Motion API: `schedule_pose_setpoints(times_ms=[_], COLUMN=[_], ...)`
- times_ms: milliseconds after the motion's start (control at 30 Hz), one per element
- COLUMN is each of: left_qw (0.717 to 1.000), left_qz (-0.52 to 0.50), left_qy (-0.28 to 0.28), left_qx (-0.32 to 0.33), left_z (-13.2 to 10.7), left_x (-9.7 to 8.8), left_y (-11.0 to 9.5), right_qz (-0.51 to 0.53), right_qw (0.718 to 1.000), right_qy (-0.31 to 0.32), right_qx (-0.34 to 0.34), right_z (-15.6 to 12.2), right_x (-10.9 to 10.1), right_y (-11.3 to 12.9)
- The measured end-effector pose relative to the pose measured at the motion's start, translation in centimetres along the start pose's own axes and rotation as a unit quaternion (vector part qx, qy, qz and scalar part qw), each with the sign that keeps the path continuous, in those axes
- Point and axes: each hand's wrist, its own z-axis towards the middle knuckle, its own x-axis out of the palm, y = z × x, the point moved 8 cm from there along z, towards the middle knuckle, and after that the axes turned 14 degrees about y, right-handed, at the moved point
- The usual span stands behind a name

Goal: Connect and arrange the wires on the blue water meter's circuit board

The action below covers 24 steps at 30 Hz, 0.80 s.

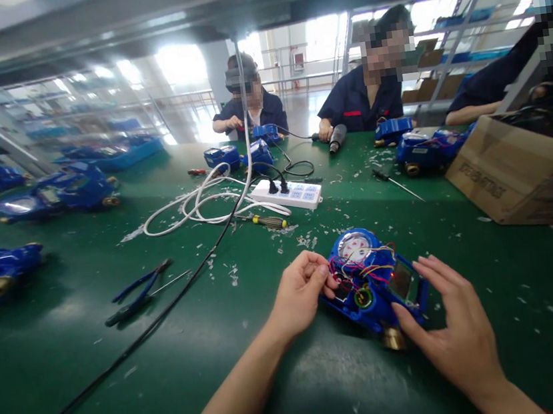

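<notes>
A blue water meter (377, 312) with a round dial and a brass pipe end lies in front of me, its housing open. Thin red, yellow and black wires (359, 270) run across it to a small circuit board (403, 283) with a lit red light. At the meter's left side my left hand (303, 291) is closed in a pinch on the wires; its fingertips partly hide them. My right hand (455, 323) holds the right side of the meter, with the thumb at the near edge and the fingers at the far edge of the board's frame.
Left lie pliers (133, 295) and a black cable (168, 307). Ahead are a white power strip (287, 193), a yellow-black screwdriver (269, 221) and plastic scraps. A cardboard box (514, 171) stands right. More blue meters (57, 190) lie around; co-workers (366, 95) sit opposite.
</notes>
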Motion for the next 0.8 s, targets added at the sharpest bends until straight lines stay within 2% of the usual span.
schedule_pose_setpoints(times_ms=[67,133,233,300,467,567,700,800], left_qw=[1.000,1.000,0.999,0.998,0.990,0.984,0.986,0.987], left_qz=[-0.004,-0.006,-0.002,0.011,0.101,0.142,0.151,0.149], left_qy=[0.000,-0.010,-0.036,-0.056,-0.102,-0.097,-0.028,-0.005], left_qx=[0.006,0.017,0.027,0.023,-0.010,-0.036,-0.059,-0.068], left_z=[0.2,0.3,0.2,0.1,-0.3,-0.1,-0.3,-1.5], left_x=[0.2,0.1,-0.4,-0.9,-2.2,-2.3,-0.5,1.5], left_y=[-0.3,-0.5,-0.6,-0.3,1.0,2.3,3.6,3.6], right_qz=[0.056,0.125,0.195,0.195,0.154,0.137,0.103,0.111], right_qw=[0.995,0.976,0.944,0.947,0.970,0.976,0.981,0.980], right_qy=[0.044,0.116,0.198,0.189,0.105,0.100,0.125,0.133], right_qx=[0.070,0.139,0.179,0.174,0.158,0.135,0.107,0.102], right_z=[0.3,0.3,0.2,0.4,1.5,2.2,2.8,2.9], right_x=[0.9,2.4,3.8,3.2,-0.1,-1.4,-2.4,-3.3], right_y=[-1.8,-3.6,-4.7,-4.6,-3.5,-2.4,-1.5,-2.0])
